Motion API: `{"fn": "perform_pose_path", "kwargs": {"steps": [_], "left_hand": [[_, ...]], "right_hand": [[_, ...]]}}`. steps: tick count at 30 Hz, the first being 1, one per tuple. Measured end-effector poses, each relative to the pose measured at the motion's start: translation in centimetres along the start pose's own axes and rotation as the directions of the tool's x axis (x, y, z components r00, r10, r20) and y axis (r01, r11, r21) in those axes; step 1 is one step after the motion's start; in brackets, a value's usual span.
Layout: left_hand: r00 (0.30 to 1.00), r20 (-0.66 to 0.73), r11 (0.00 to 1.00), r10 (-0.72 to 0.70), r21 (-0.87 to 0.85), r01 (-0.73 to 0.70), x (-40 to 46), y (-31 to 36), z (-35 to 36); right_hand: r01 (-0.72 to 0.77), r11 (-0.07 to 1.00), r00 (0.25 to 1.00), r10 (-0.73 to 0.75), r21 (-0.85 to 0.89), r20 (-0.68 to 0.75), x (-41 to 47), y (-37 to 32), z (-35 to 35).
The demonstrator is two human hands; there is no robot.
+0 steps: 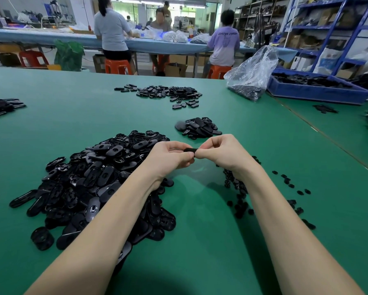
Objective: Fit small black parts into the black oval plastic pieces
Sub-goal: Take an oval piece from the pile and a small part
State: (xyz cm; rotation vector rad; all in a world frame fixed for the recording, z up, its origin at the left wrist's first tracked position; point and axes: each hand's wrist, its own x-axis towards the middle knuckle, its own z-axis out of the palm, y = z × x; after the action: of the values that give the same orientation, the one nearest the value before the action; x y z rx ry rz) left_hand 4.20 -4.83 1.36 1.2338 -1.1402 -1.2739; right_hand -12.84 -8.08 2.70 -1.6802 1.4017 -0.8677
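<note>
A black oval plastic piece (190, 149) is held edge-on above the green table between both hands. My left hand (170, 155) grips its left end with curled fingers, and my right hand (218, 151) pinches its right end. A large heap of black oval pieces (89, 184) lies under and left of my left forearm. Small black parts (240, 203) are scattered beneath and right of my right forearm. Whether a small part sits in the held piece is hidden by my fingers.
A small pile of oval pieces (200, 127) lies just beyond my hands, another pile (170, 94) farther back, one more (2, 106) at the far left. A clear plastic bag (251, 75) and a blue tray (315, 90) stand at the back right. People sit at a far bench.
</note>
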Motion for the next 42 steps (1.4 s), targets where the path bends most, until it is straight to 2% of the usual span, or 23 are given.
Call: {"fn": "perform_pose_path", "kwargs": {"steps": [4, 7, 11, 14, 17, 19, 22, 23, 25, 27, 33, 42], "left_hand": [[0.999, -0.026, 0.993, 0.03, 0.116, -0.027, 0.1, -0.2, 0.0], [0.997, -0.052, 0.997, 0.052, 0.057, -0.049, 0.1, -0.3, -0.3], [0.995, -0.101, 1.0, 0.022, -0.01, -0.023, 0.3, -0.5, -0.7], [0.994, -0.112, 0.999, 0.017, -0.029, -0.02, 0.6, -0.7, -0.7], [0.989, -0.146, 0.998, 0.039, -0.036, -0.044, 1.0, -0.8, -0.9], [0.988, -0.144, 0.997, 0.063, 0.052, -0.056, 1.2, -0.8, -1.0], [0.998, -0.018, 0.969, 0.062, 0.241, -0.056, 0.9, -0.9, -0.8], [0.997, 0.035, 0.936, 0.068, 0.343, -0.076, 0.8, -1.0, -0.6], [0.984, 0.14, 0.804, 0.108, 0.571, -0.169, 0.4, -1.0, -0.3], [0.964, 0.224, 0.699, 0.14, 0.667, -0.257, 0.2, -0.8, -0.1], [0.945, 0.283, 0.615, 0.164, 0.719, -0.323, 0.0, -0.9, -0.1], [0.948, 0.291, 0.686, 0.129, 0.664, -0.297, 0.6, -1.3, -0.7]], "right_hand": [[0.008, 0.999, 0.999, -0.01, -0.032, -0.039, 0.2, 0.2, 0.8], [0.083, 0.997, 0.995, -0.083, -0.009, -0.06, 0.2, 0.4, 1.2], [0.249, 0.951, 0.967, -0.254, -0.183, -0.005, 0.1, 0.5, 0.7], [0.281, 0.91, 0.952, -0.303, -0.304, -0.03, 0.2, 0.6, 0.8], [0.244, 0.892, 0.947, -0.303, -0.38, -0.102, 0.5, 1.0, 1.1], [0.186, 0.905, 0.943, -0.274, -0.382, -0.191, 0.9, 1.2, 0.9], [0.064, 0.923, 0.931, -0.193, -0.38, -0.311, 2.2, 1.3, 0.5], [0.027, 0.921, 0.931, -0.165, -0.388, -0.326, 2.9, 1.3, 0.4], [-0.03, 0.909, 0.938, -0.118, -0.416, -0.326, 4.5, 1.0, 0.1], [-0.069, 0.897, 0.936, -0.093, -0.437, -0.339, 6.2, 0.6, -0.2], [-0.119, 0.858, 0.913, -0.104, -0.5, -0.396, 11.1, -1.1, -1.5], [-0.144, 0.748, 0.945, -0.091, -0.648, -0.315, 13.9, -1.0, 0.1]]}}
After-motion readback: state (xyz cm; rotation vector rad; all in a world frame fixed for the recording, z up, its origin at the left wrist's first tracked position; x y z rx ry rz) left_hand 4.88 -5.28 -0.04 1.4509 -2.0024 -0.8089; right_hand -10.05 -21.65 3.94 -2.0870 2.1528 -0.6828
